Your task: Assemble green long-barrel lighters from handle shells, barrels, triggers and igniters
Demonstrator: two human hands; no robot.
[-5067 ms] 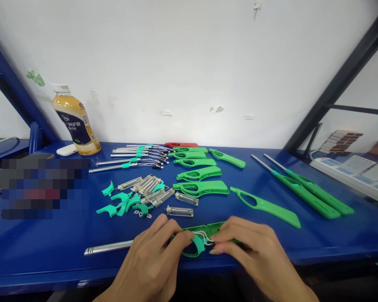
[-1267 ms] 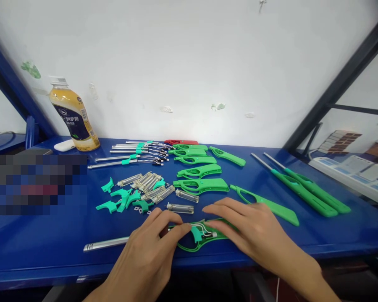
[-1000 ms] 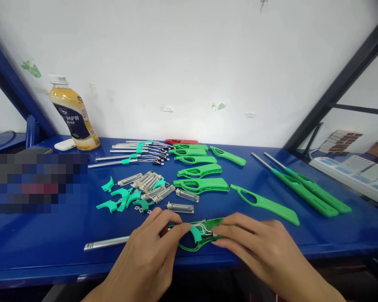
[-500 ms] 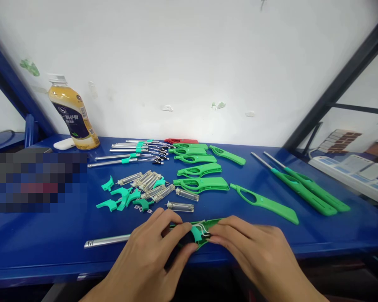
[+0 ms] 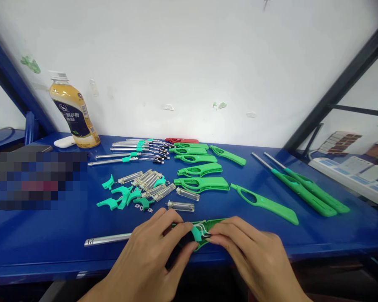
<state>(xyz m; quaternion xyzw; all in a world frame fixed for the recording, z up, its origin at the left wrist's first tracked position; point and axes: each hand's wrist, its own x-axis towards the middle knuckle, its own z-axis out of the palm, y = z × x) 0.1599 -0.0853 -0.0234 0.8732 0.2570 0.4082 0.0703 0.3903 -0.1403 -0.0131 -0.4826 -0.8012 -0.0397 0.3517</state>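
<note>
At the front of the table lies a green lighter shell half [image 5: 219,220], partly covered by both hands. My left hand [image 5: 156,245] is closed, with thumb and forefinger on a teal trigger [image 5: 195,233] in the shell. A silver metal tube [image 5: 108,239] sticks out leftward from under that hand. Thin white wires [image 5: 203,227] curve over the shell to a small black igniter piece [image 5: 207,236]. My right hand [image 5: 253,247] pinches this black piece by its right end. The fingers hide the shell's middle and right end.
Behind the hands lie clear fuel tanks [image 5: 151,180], teal triggers [image 5: 108,203], green shells [image 5: 208,183] and wired metal tubes [image 5: 113,161]. Two lighters with tubes [image 5: 305,188] lie right, near a white power strip [image 5: 349,176]. A drink bottle [image 5: 74,115] stands back left.
The right hand's fingers have shifted very slightly at the black igniter piece. The left hand and the parts on the table stay as they were.
</note>
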